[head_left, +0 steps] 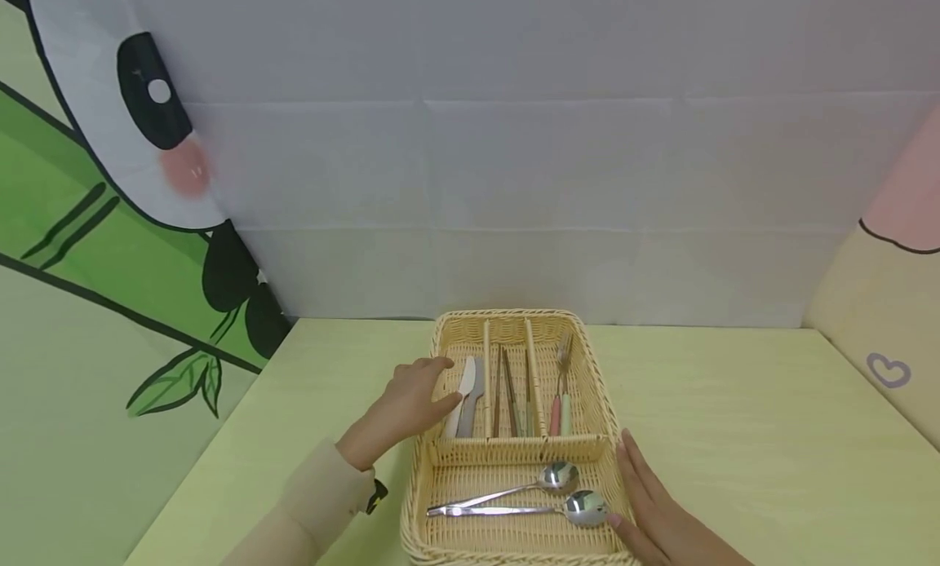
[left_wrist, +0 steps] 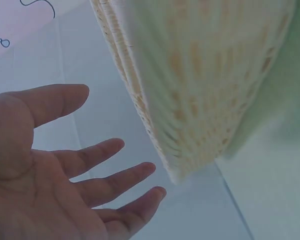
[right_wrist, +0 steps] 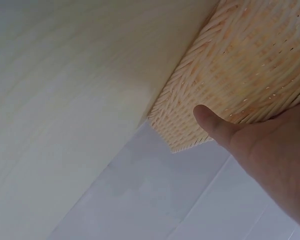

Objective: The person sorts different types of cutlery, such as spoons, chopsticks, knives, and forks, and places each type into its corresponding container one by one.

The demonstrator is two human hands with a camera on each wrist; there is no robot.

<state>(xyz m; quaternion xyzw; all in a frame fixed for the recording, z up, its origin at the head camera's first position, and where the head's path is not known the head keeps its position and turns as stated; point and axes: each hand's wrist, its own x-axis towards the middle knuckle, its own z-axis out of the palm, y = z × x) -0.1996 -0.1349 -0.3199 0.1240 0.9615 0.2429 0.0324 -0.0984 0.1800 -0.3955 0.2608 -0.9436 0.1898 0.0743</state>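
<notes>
A woven wicker cutlery basket (head_left: 507, 315) stands on a pale yellow-green table (head_left: 734, 435). Its back compartments hold two knives (head_left: 467, 395), chopsticks (head_left: 507, 391) and forks with pink and green handles (head_left: 560, 399). Two metal spoons (head_left: 565, 493) lie in the front compartment. My left hand (head_left: 411, 403) is at the basket's left rim, near the knives. In the left wrist view my left hand (left_wrist: 70, 180) has its palm open and fingers spread beside the basket wall (left_wrist: 200, 90). My right hand (head_left: 649, 501) lies straight-fingered along the right wall. The right thumb (right_wrist: 215, 125) touches the weave (right_wrist: 250, 65).
A white paper-covered wall (head_left: 514, 183) rises behind the table. A panda and bamboo mural (head_left: 110, 223) fills the left wall. A pink and cream panel with a heart (head_left: 889, 370) is at the right. Bare tabletop lies on both sides of the basket.
</notes>
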